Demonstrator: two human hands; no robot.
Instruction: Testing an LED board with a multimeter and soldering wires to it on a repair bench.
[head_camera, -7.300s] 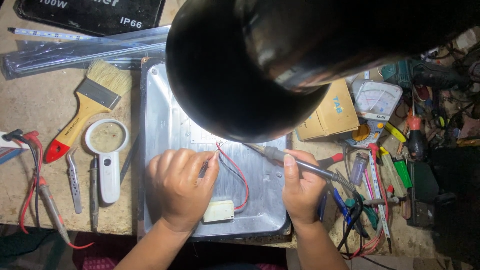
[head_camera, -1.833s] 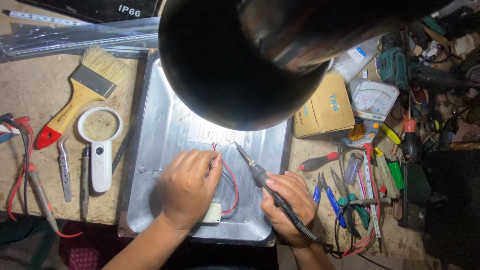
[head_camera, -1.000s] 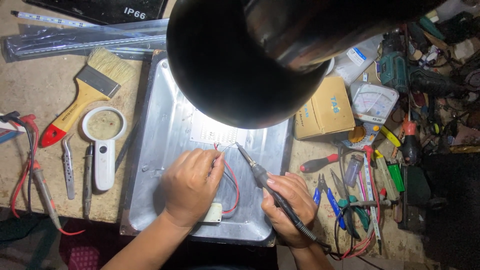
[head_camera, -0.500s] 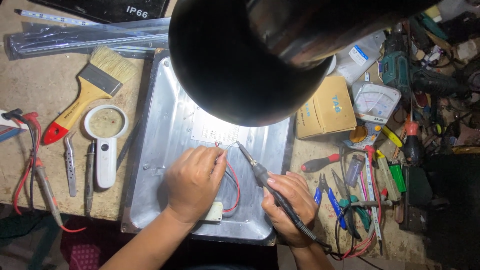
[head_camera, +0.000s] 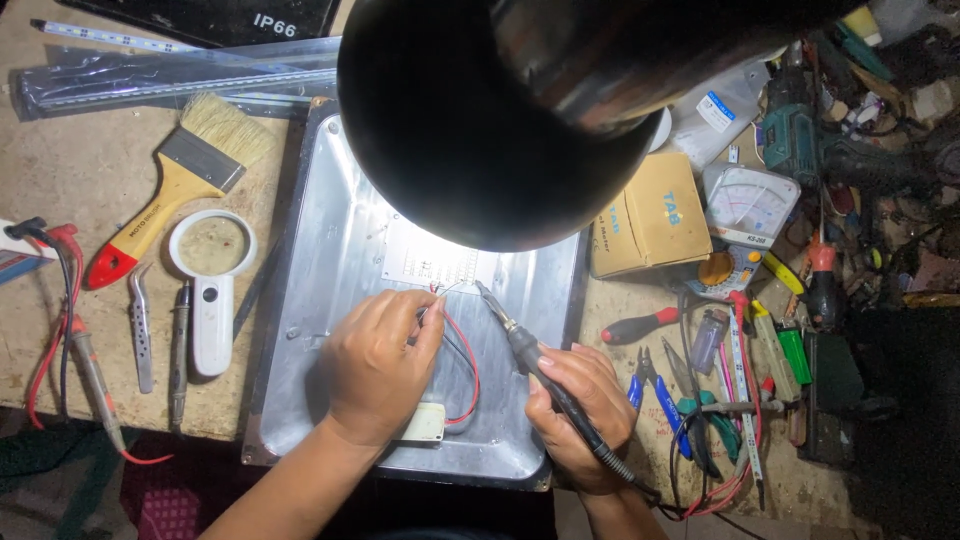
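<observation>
A metal tray (head_camera: 330, 260) is seen on the table (head_camera: 60, 180) beneath a black lamp shade (head_camera: 480, 120). A soldering iron (head_camera: 525, 350) is gripped pen-style in the right hand (head_camera: 580, 415), tip angled up-left. Red and black wires (head_camera: 462, 345) are pinched by the curled left hand (head_camera: 378, 365) beside that tip.

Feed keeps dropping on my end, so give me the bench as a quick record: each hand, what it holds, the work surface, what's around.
left hand: pinching the red wire near the white board
right hand: gripping the soldering iron, tip aimed at the wire end
work surface: metal tray
overhead: black lamp shade hides the tray's top
left of tray: paintbrush, magnifier, tweezers
right of tray: cardboard box, analog meter, red screwdriver
</observation>
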